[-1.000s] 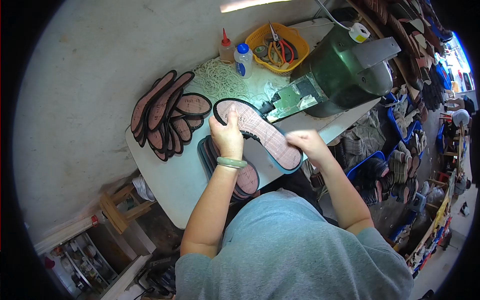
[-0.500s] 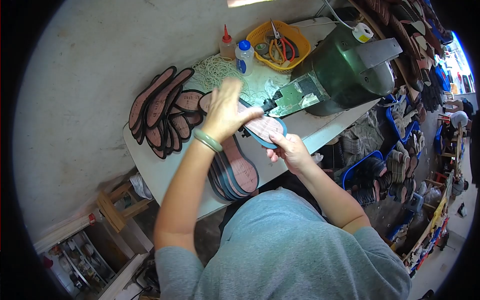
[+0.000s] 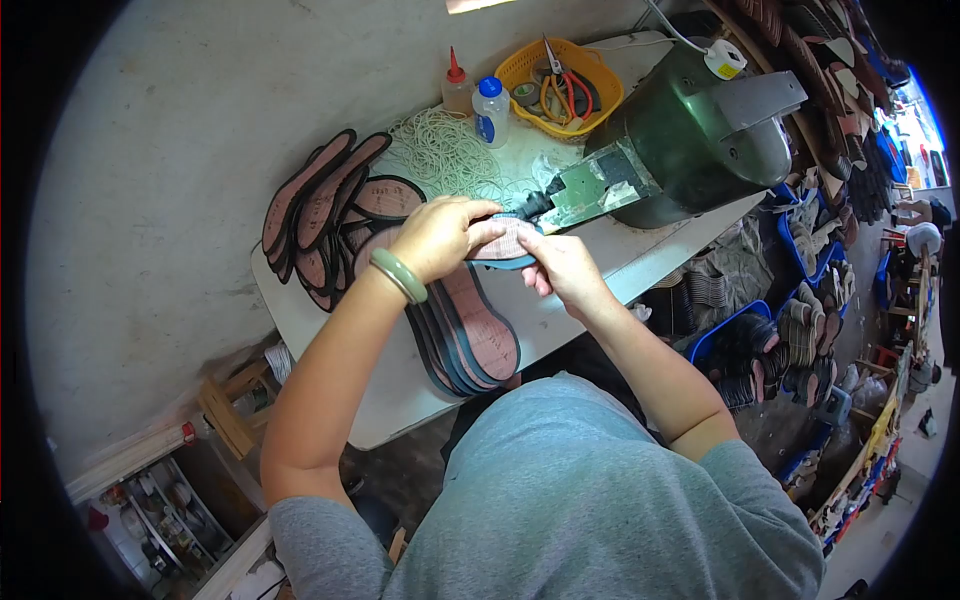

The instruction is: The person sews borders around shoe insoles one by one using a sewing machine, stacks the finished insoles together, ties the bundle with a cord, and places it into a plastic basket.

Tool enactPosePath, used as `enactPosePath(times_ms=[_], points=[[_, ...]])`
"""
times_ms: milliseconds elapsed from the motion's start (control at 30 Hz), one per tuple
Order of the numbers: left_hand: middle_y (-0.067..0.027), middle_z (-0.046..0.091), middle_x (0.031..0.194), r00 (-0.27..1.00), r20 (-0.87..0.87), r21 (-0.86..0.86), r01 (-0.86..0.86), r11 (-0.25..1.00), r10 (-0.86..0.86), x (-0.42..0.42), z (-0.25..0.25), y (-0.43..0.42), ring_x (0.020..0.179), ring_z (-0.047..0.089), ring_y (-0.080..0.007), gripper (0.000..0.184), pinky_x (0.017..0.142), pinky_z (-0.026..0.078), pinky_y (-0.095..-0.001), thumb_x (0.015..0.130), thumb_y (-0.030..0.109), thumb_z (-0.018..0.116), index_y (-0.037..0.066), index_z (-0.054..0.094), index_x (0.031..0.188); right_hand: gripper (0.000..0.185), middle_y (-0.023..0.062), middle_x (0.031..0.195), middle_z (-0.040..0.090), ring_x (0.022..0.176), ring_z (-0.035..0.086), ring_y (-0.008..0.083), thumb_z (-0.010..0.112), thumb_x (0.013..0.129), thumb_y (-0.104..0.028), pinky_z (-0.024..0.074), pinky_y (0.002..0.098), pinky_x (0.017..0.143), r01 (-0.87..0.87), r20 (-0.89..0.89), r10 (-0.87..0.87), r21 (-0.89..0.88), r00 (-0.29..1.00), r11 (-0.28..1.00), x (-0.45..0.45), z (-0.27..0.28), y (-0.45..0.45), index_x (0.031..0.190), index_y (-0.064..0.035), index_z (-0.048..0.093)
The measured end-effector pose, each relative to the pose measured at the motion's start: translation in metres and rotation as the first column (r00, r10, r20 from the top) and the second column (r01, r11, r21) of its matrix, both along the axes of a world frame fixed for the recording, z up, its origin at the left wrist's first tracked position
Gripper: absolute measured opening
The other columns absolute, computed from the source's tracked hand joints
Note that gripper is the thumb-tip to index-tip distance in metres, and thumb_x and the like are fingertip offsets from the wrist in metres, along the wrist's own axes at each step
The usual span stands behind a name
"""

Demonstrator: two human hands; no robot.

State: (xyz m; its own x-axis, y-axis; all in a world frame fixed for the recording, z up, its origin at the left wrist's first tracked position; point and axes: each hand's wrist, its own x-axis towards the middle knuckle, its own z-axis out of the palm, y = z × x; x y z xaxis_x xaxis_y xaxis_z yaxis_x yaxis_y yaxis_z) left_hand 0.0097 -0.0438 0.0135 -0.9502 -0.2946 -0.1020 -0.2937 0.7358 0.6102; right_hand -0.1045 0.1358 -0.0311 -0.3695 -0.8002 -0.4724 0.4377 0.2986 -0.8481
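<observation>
Head view — a white table (image 3: 350,375) (bearing soles (image 3: 485,340)) stands beside a wall (image 3: 220,120).

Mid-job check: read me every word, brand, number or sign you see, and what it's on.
Nothing reads clearly enough to quote.
Left pile of insoles: dark marks, too small and blurred.
Stacked insoles: faint marks, unreadable.
Held insole: no lettering I can make out.
Blue-capped bottle: blue label, print too small.
White fitting above the green machine: yellow label, unreadable.
</observation>
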Motion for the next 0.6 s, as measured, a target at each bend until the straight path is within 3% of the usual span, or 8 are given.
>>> enactPosePath(times_ms=[133, 233, 333, 367, 433, 500, 567, 600], points=[[-0.0187, 0.067, 0.111, 0.975, 0.107, 0.127, -0.208, 0.97, 0.195, 0.005, 0.016, 0.029, 0.102, 0.064, -0.0345, 0.037, 0.089, 0.049, -0.0394, 0.092, 0.03, 0.061, 0.006, 0.063, 0.121, 0.038, 0.0021, 0.06, 0.062, 0.042, 0.048, 0.0065, 0.056, 0.098, -0.034, 0.0364, 0.0213, 0.041, -0.021, -0.072, 0.023, 0.04, 0.997, 0.999, -0.003, 0.0, 0.0, 0.077, -0.0035, 0.066], [-0.0211, 0.067, 0.108, 0.946, 0.111, 0.16, -0.319, 0.934, 0.304, 0.01, 0.004, 0.04, 0.1, 0.065, -0.0351, 0.043, 0.087, 0.049, -0.0399, 0.092, 0.031, 0.061, 0.007, 0.058, 0.127, 0.037, 0.0024, 0.064, 0.064, 0.049, 0.053, 0.0062, 0.055, 0.098, -0.033, 0.0415, 0.0209, 0.046, -0.016, -0.123, 0.008, -0.06, 0.992, 0.998, 0.002, -0.003, 0.01, 0.082, -0.0021, 0.068], [-0.0241, 0.068, 0.099, 0.935, 0.126, 0.238, -0.352, 0.905, 0.331, 0.012, -0.007, 0.045, 0.093, 0.065, -0.0402, 0.048, 0.08, 0.05, -0.0452, 0.091, 0.038, 0.06, 0.009, 0.055, 0.128, 0.031, 0.004, 0.075, 0.066, 0.064, 0.06, 0.0092, 0.057, 0.098, -0.028, 0.0495, 0.024, 0.06, -0.069, -0.101, 0.056, -0.127, 0.993, 0.989, 0.024, 0.002, 0.027, 0.087, -0.001, 0.068], [-0.0238, 0.068, 0.096, 0.923, 0.15, 0.23, -0.381, 0.896, 0.354, 0.012, -0.006, 0.047, 0.091, 0.065, -0.0406, 0.048, 0.078, 0.05, -0.046, 0.09, 0.039, 0.06, 0.008, 0.055, 0.127, 0.028, 0.0056, 0.087, 0.068, 0.079, 0.064, 0.0116, 0.057, 0.098, -0.024, 0.0497, 0.0259, 0.073, -0.212, -0.069, 0.205, -0.137, 0.976, 0.968, 0.025, -0.002, 0.041, 0.106, 0.0018, 0.065], [-0.0231, 0.068, 0.089, 0.895, 0.197, 0.211, -0.436, 0.875, 0.399, 0.008, 0.002, 0.058, 0.086, 0.065, -0.0415, 0.049, 0.074, 0.051, -0.0477, 0.09, 0.041, 0.061, 0.007, 0.053, 0.125, 0.035, 0.0043, 0.101, 0.066, 0.09, 0.061, 0.0097, 0.062, 0.094, -0.022, 0.0474, 0.0256, 0.083, -0.258, -0.071, 0.25, -0.129, 0.966, 0.958, 0.038, -0.005, 0.067, 0.12, 0.002, 0.06], [-0.0201, 0.066, 0.076, 0.87, 0.193, 0.166, -0.485, 0.859, 0.454, 0.001, 0.004, 0.066, 0.075, 0.065, -0.0385, 0.052, 0.068, 0.05, -0.0464, 0.09, 0.042, 0.061, 0.001, 0.051, 0.121, 0.042, 0.0029, 0.107, 0.064, 0.096, 0.058, 0.0086, 0.066, 0.091, -0.02, 0.0453, 0.0254, 0.088, -0.195, 0.16, 0.197, -0.027, 0.967, 0.98, 0.027, 0.019, 0.1, 0.126, 0.0016, 0.056], [-0.0149, 0.064, 0.067, 0.855, 0.141, 0.08, -0.512, 0.855, 0.499, -0.002, -0.011, 0.066, 0.065, 0.065, -0.0298, 0.058, 0.063, 0.049, -0.0399, 0.09, 0.041, 0.062, -0.004, 0.05, 0.124, 0.035, 0.0002, 0.097, 0.064, 0.086, 0.056, 0.0058, 0.067, 0.09, -0.017, 0.0458, 0.0217, 0.079, -0.117, 0.135, 0.12, -0.032, 0.984, 0.993, 0.016, 0.019, 0.103, 0.12, 0.0015, 0.059], [-0.0149, 0.061, 0.065, 0.851, 0.102, 0.071, -0.523, 0.849, 0.515, -0.003, -0.011, 0.065, 0.065, 0.064, -0.0316, 0.06, 0.062, 0.048, -0.0415, 0.089, 0.043, 0.061, -0.006, 0.05, 0.122, 0.033, -0.001, 0.092, 0.062, 0.081, 0.055, 0.0053, 0.066, 0.091, -0.018, 0.0445, 0.0211, 0.074, -0.121, 0.123, 0.123, -0.022, 0.985, 0.992, 0.009, 0.016, 0.102, 0.116, 0.0011, 0.06]])
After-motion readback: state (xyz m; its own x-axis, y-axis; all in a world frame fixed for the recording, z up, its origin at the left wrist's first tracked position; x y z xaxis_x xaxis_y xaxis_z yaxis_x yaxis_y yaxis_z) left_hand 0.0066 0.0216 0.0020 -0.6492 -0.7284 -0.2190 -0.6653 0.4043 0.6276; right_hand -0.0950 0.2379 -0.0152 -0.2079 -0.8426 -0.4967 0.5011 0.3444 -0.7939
